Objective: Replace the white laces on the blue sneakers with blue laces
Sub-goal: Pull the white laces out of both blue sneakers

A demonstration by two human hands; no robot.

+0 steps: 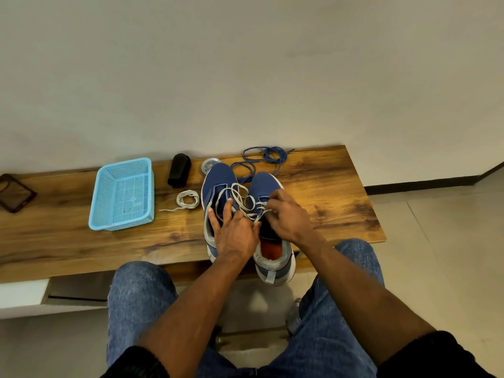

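Two blue sneakers stand side by side on the wooden bench (341,197), toes pointing away from me. The left sneaker (218,178) has its white lace pulled loose over the tongue. My left hand (234,230) rests on that sneaker with fingers spread and straight. My right hand (289,214) is over the right sneaker (266,184) and pinches its white lace (245,199) near the eyelets. Blue laces (266,156) lie in a tangle behind the shoes. A coiled white lace (188,199) lies left of the left sneaker.
A light blue mesh basket (122,195) sits on the bench to the left. A black cylinder (179,169) and a round metal tin (210,165) lie behind the shoes. A dark phone case (15,192) is at the far left. My knees are below the bench edge.
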